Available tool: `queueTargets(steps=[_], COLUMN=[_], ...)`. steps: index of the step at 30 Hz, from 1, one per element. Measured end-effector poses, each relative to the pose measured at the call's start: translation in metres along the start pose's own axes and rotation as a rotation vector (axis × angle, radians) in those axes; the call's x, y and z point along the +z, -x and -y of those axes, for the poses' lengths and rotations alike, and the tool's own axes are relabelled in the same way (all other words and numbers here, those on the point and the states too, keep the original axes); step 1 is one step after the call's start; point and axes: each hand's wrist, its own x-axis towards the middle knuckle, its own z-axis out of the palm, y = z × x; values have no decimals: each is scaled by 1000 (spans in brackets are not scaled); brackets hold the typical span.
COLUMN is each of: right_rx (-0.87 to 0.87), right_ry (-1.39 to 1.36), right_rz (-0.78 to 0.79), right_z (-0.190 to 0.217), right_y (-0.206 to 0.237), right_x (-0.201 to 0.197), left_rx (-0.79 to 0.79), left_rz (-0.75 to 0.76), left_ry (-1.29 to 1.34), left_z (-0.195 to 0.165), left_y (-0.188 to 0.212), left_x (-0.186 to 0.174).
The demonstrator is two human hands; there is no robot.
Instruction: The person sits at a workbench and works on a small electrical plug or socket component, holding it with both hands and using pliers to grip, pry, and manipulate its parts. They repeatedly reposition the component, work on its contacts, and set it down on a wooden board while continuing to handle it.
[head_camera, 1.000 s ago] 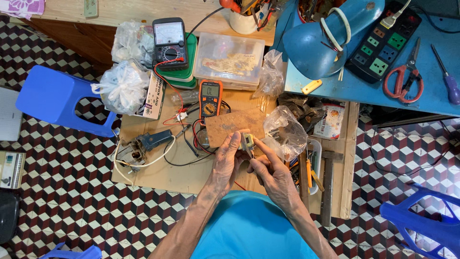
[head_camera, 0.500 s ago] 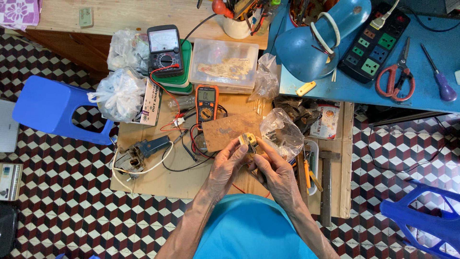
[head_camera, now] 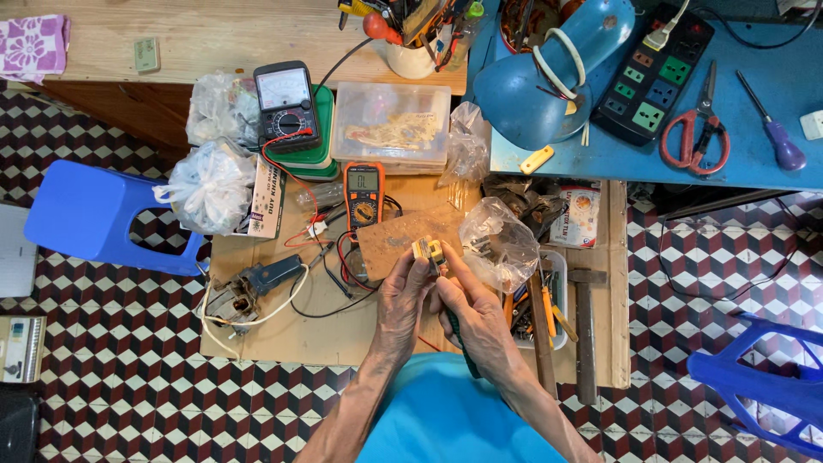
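A low wooden table [head_camera: 257,330] stands on a checkered floor [head_camera: 111,386], with a blue bench [head_camera: 754,94] at the far right and a wooden shelf [head_camera: 214,34] at the far left. A blue stool [head_camera: 94,214] sits left of the table; part of a blue chair [head_camera: 763,386] shows at the near right. On the bench lie a blue lamp [head_camera: 549,77], a black power strip [head_camera: 656,73], red scissors [head_camera: 696,129] and a purple screwdriver [head_camera: 776,137].

On the far side of the table are a clear plastic box [head_camera: 390,129], an analog meter [head_camera: 285,107] on green lids, and white plastic bags [head_camera: 210,184] to their left. An orange multimeter [head_camera: 364,193] lies nearer, its leads trailing toward a soldering tool [head_camera: 257,287] at the near left. A hammer [head_camera: 585,326] lies on the right edge beside a tray of tools [head_camera: 549,309]. A clear bag [head_camera: 501,244] sits just right of the hands, and a brown board [head_camera: 394,240] lies under them.

The left hand [head_camera: 401,304] and right hand [head_camera: 476,313] are together over the middle of the table, fingertips pinching a small yellow part [head_camera: 429,250] held between them above the board. A dark green handle [head_camera: 459,339] runs under the right palm.
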Motion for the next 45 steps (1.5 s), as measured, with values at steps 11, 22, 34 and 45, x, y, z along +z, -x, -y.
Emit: queueTargets(steps=[11, 22, 34, 45], right_rx=[-31, 115, 70, 14], right_ry=[126, -145, 11, 96], right_rz=[-29, 58, 62, 11], right_z=[-12, 8, 3, -2], right_y=[-11, -10, -9, -8], right_x=[-5, -6, 0, 3], left_rx=[-2, 58, 7, 1], left_rz=[-76, -120, -140, -139], left_ry=[35, -153, -8, 134], left_z=[13, 23, 13, 26], left_y=[-4, -13, -6, -10], left_x=[-6, -5, 2, -2])
